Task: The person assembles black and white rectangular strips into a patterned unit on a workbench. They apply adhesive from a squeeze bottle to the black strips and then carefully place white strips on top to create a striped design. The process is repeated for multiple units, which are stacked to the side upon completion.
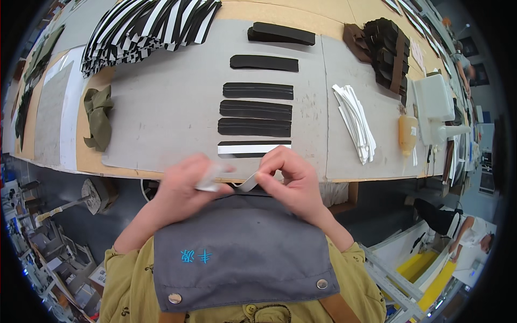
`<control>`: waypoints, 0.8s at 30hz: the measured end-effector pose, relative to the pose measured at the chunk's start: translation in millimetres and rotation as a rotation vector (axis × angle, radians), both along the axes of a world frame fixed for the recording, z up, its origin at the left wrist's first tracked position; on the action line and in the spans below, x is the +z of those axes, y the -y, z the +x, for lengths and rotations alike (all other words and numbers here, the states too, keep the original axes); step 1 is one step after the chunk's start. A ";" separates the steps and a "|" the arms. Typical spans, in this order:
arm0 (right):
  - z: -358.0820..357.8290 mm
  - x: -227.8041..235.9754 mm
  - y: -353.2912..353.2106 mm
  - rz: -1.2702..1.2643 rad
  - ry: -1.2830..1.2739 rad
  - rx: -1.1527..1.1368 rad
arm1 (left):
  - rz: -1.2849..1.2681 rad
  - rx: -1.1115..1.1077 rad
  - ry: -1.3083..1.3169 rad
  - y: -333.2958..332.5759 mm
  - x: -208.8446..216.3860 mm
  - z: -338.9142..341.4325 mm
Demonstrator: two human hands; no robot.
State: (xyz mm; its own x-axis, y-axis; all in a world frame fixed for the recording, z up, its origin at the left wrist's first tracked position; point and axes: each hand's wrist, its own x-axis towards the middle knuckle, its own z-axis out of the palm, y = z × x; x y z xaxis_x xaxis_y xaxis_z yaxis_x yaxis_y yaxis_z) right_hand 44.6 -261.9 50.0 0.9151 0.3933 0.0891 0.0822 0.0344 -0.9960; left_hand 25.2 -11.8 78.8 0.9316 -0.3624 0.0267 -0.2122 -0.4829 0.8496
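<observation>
My right hand (295, 176), at the table's front edge, pinches one end of a thin, curling white strip (248, 184) between thumb and fingers. Opposite it, my left hand (180, 187) is smeared by motion, its fingers closed round a whitish, paper-like piece (209, 182). Whether this piece and the strip are one cannot be told. Just beyond my hands lies a black strip with a white band (254, 148) along it. Farther back, several black strips (254, 127) lie crosswise in a column, the farthest in a thicker stack (281, 34).
A big fanned pile of black and white strips (156, 27) is at the back left, near an olive cloth piece (98, 118). To the right are loose white strips (355, 124), an amber bottle (407, 134), a white container (434, 97) and a dark bundle (385, 54).
</observation>
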 end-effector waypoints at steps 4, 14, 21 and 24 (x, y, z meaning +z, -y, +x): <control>4.5 4.8 0.7 -0.086 0.147 0.145 | -0.078 -0.212 0.145 12.8 -22.3 6.5; 15.7 -3.6 7.8 -0.115 -0.331 0.452 | -0.190 -0.268 0.355 7.5 -31.1 21.1; 37.6 14.7 6.7 -0.338 -0.427 0.177 | 0.202 0.062 0.418 -10.6 -57.3 21.0; 48.9 8.9 -7.3 -0.514 0.009 0.034 | 0.384 0.091 0.500 -14.4 -60.3 22.4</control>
